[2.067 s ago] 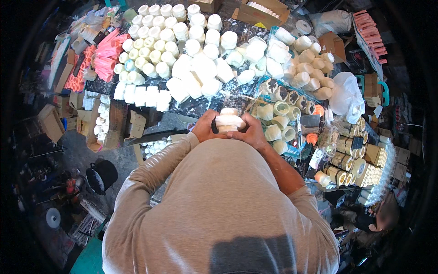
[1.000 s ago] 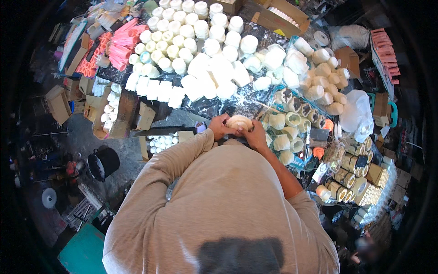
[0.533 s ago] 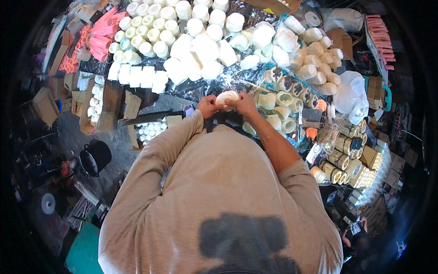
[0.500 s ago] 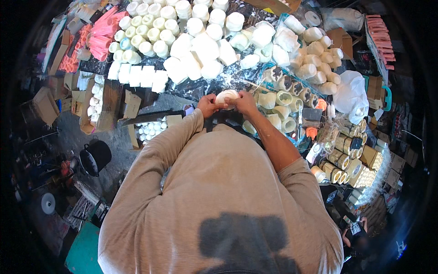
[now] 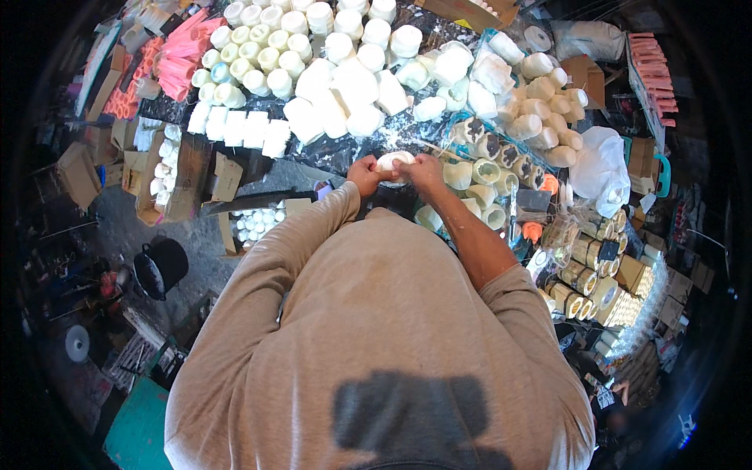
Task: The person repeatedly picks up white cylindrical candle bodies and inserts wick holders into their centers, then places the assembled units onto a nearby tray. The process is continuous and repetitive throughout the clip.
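Observation:
Between my two hands, at the near edge of the dark table [image 5: 362,147], is a round cream-white piece [image 5: 394,160] with a hollow or ringed top. My left hand [image 5: 365,175] grips its left side, fingers curled in. On the other side my right hand [image 5: 424,173] holds it, with the thumb and fingers across its near right part. The underside of the piece is hidden by my fingers. Just beyond lie several bright white rounded blocks [image 5: 351,84], and to the right stand hollow cream cups [image 5: 486,171].
Rows of pale cups [image 5: 269,58] fill the table's far left, beside pink tube-like pieces [image 5: 186,53]. A clear plastic bag [image 5: 601,166] lies at the right. Cardboard boxes [image 5: 182,180] with white pieces and a black bucket [image 5: 160,268] stand at the left. Another person [image 5: 607,395] is at the lower right.
The round piece has shifted slightly to the right and turned a little in my hands, so more of its hollow top shows. Both hands keep hold of it.

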The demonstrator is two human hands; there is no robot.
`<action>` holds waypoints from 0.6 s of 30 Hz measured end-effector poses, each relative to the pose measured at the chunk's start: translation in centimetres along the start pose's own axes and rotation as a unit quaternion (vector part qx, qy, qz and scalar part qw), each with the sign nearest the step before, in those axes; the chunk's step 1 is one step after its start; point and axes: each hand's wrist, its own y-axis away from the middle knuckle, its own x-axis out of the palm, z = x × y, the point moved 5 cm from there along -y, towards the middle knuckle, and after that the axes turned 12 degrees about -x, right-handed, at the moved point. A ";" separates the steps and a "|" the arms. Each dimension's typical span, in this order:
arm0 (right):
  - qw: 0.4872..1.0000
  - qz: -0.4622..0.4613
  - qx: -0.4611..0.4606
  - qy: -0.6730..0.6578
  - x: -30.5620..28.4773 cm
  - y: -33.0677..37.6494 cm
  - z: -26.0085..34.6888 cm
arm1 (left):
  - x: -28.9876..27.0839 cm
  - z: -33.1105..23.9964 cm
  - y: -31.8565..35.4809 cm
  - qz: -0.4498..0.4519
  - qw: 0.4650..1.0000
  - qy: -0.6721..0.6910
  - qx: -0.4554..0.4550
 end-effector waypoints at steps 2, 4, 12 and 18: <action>0.999 0.001 0.002 0.032 -0.3 -0.3 -0.1 | 0.2 0.0 -0.5 -0.014 0.999 -0.020 0.028; 0.997 0.013 -0.010 0.079 -0.4 -0.8 0.0 | 0.3 0.7 -1.0 -0.020 0.999 -0.038 -0.022; 0.998 0.011 0.064 -0.010 0.0 -1.1 -2.0 | 0.1 -2.0 0.6 -0.007 0.983 -0.181 0.004; 0.994 0.059 0.060 -0.071 1.0 -1.2 -2.5 | -0.3 -4.3 1.9 -0.025 0.957 -0.288 0.000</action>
